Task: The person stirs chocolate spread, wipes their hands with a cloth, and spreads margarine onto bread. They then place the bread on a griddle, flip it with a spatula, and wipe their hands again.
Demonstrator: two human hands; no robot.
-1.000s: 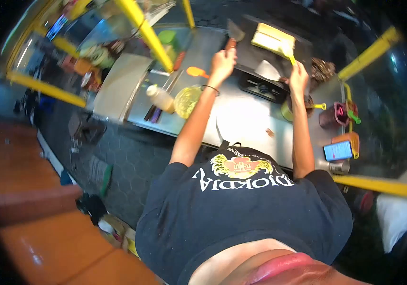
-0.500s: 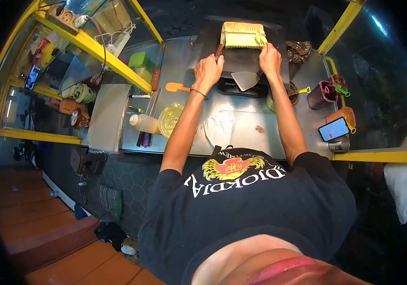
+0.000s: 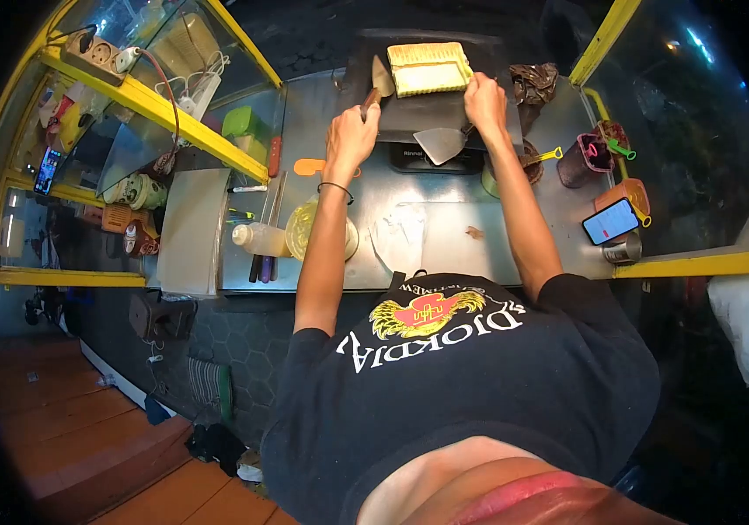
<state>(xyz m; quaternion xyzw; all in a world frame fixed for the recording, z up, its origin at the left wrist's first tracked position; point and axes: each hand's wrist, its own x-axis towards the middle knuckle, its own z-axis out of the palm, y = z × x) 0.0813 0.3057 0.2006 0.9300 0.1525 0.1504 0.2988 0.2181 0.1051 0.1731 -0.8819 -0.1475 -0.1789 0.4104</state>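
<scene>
My left hand (image 3: 352, 136) is closed round the wooden handle of a spatula (image 3: 382, 77), whose pointed metal blade is raised at the left of the bread. A rectangular toasted bread (image 3: 428, 70) lies on the dark griddle (image 3: 405, 114). My right hand (image 3: 485, 102) is closed at the bread's right corner; what its fingers grip is hidden. Below, a wide metal scraper (image 3: 441, 144) rests by the griddle's front edge, its handle running towards my right wrist.
At the left are a squeeze bottle (image 3: 258, 238), a yellow tub (image 3: 306, 226) and an orange spatula (image 3: 309, 166). Dark containers (image 3: 586, 159), a phone (image 3: 611, 221) and a metal can (image 3: 623, 249) stand right. Paper (image 3: 399, 236) lies in front. Yellow frame posts (image 3: 160, 107) flank the counter.
My left hand has moved left and away from the bread, and the spatula's blade now shows. The bread looks flatter on top. The view has shifted slightly.
</scene>
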